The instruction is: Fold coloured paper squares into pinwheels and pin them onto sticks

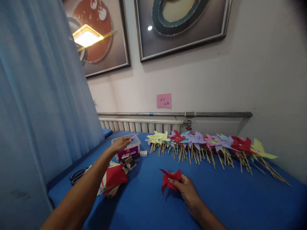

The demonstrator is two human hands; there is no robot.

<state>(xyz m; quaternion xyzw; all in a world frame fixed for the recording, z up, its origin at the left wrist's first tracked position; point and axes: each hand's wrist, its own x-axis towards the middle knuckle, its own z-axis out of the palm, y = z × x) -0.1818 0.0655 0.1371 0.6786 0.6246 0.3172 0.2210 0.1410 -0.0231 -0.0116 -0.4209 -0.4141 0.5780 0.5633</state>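
My right hand (188, 191) grips a red paper pinwheel head (173, 179) by one side, with the thumb near its centre. No stick shows on this pinwheel. Farther back on the left, my left hand (122, 143) reaches over a clear plastic box (138, 143) with a purple label. Its fingers are pinched on a thin wooden stick (135, 136) that points up to the right. In front of the box sits a small open carton (130, 163), and a small white box (143, 153) lies to its right.
Finished pinwheels (196, 139) on sticks lie in a long row at the back right. Stacked coloured paper (115, 177) and black-handled scissors (77, 175) lie at the left on the blue-covered surface (144, 204). A blue curtain (40, 105) hangs left; a radiator (134, 125) stands behind.
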